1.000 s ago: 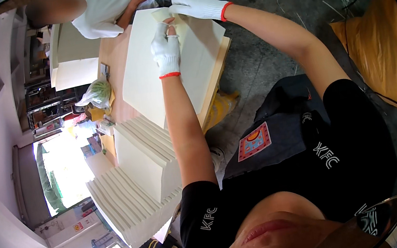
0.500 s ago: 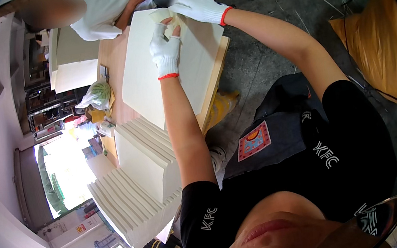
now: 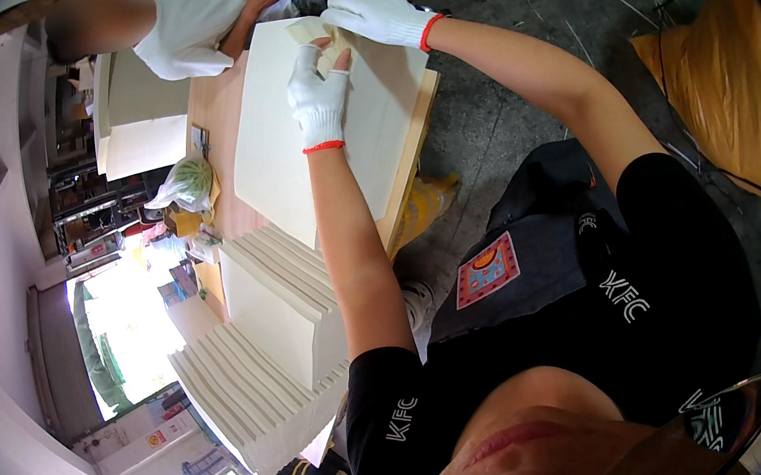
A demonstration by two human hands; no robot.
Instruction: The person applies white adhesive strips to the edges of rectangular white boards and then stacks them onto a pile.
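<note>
At the far end of a large white board point(image 3: 291, 143), both my hands, in white knitted gloves with red cuffs, meet at a small pale cream piece point(image 3: 304, 32), thin like paper or tape; its exact kind cannot be made out. My left hand point(image 3: 319, 97) has bare thumb and fingertips, bent around the near edge of the piece. From the right, my right hand point(image 3: 379, 19) reaches in with its fingers held together, their tips at the piece's upper edge. The right thumb is hidden. Under the board is a wooden tabletop point(image 3: 238, 93).
Stacked white boards point(image 3: 255, 379) stand close by my left forearm. Across the table sits a person in a white shirt point(image 3: 194, 22), hand in lap. A plastic bag with something green point(image 3: 190, 181) lies on the table's left. An orange sheet point(image 3: 722, 96) and loose strips are on the right floor.
My right hand has shifted very slightly to the left over the cream piece. My left hand has stayed almost in place. The person across has moved their head a little.
</note>
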